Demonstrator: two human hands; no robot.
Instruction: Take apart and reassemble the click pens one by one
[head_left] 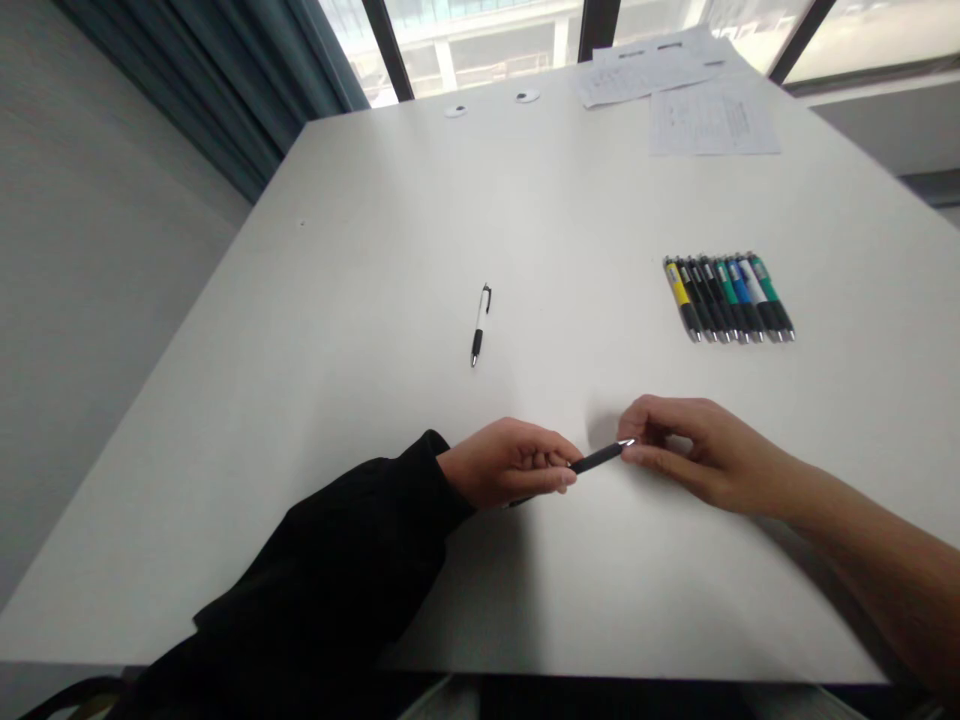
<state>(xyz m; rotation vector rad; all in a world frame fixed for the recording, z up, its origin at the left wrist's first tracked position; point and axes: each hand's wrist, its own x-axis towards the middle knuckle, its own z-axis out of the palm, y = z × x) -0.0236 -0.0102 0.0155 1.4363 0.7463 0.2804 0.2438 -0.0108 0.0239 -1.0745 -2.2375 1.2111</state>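
Observation:
My left hand [514, 465], in a black sleeve, is closed around the body of a pen [598, 458] with a black grip and a silver tip. The pen points right and slightly up, and its rear end shows below my left palm. At the silver tip, the thumb and fingers of my right hand [686, 450] are pinched together. Beyond my hands, a white pen with a black grip [481, 325] lies alone on the table, tip towards me. To the right lies a row of pens [727, 298] side by side, with yellow, black, green, blue and white barrels.
The white table [360, 260] stretches to a window at the back. Papers with writing [712, 122] lie at the far right. Two white round pieces with dark centres [528, 96] sit near the far edge. A blue-grey curtain [300, 70] hangs at the left.

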